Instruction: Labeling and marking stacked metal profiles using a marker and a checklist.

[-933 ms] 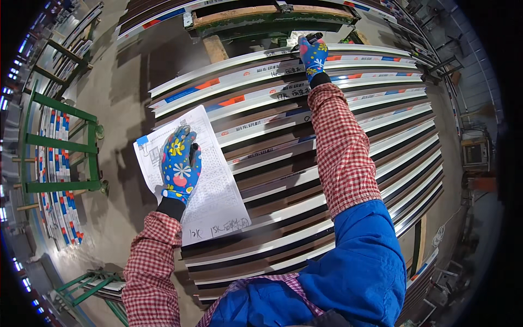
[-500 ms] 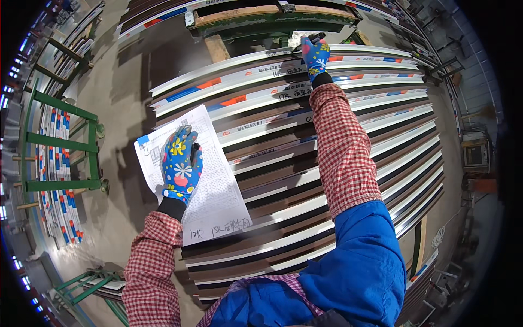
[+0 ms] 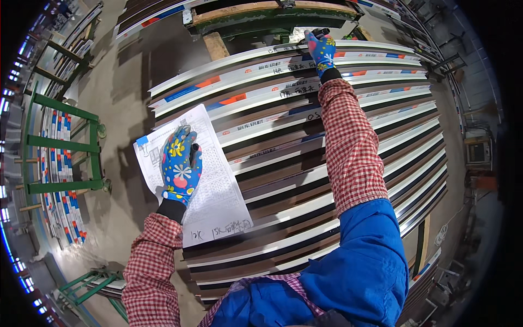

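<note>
My right hand, in a blue flowered glove, is closed around a black marker over the farthest white-edged profile. Dark handwriting runs along that profile just left of the hand. On the left, my left hand, gloved alike, lies over clipped sheets of paper. Its fingers are stretched out together, and a small black piece like a marker cap sits between thumb and forefinger. The sheets, printed with tables and a drawing, rest on the left ends of several brown and white long profiles.
Green metal frames stand at the left with bundled profiles behind them. Beyond the row lies a green beam with a wooden top. A coiled cable and a boxy unit are at the right.
My right hand and the marker have moved a little to the right along the far profile, leaving more handwriting in sight. My left hand and the papers have stayed put.
</note>
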A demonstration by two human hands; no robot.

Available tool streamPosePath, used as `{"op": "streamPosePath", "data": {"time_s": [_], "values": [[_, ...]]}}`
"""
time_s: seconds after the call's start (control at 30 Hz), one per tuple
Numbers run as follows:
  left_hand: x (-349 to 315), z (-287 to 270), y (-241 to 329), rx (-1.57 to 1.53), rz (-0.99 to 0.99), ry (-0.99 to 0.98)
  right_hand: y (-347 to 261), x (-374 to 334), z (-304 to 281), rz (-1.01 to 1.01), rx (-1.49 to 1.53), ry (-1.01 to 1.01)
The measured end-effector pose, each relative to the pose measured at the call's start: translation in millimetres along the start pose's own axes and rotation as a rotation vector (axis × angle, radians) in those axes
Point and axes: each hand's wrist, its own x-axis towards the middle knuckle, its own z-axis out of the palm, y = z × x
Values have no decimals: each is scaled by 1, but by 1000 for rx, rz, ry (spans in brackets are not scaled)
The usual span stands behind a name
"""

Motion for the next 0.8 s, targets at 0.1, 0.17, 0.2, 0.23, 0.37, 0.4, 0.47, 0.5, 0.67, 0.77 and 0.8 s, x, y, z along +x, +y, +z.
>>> {"op": "streamPosePath", "data": {"time_s": [0.1,0.17,0.2,0.23,0.37,0.4,0.47,0.5,0.67,0.77,0.8], "values": [[3,1,2,10,1,4,2,4,-4,34,18,-28],[6,3,4,0,14,4,11,9,-7,39,53,-52],[5,3,4,2,14,4,10,9,-6,63,-29,31],[5,4,4,0,12,3,9,9,-5,87,-110,115],[0,-2,2,19,6,5,-2,0,-3,69,-41,15],[0,0,4,11,12,6,3,2,-6,69,-48,21],[0,1,5,-2,18,3,6,2,-8,28,-65,107],[-1,1,4,0,16,0,5,0,-7,30,-64,105],[0,2,5,15,-5,-16,7,-1,-8,78,47,-26],[1,-5,1,30,1,1,2,7,0,43,-18,50],[2,-2,0,31,0,-4,5,7,3,36,-59,81]]}}
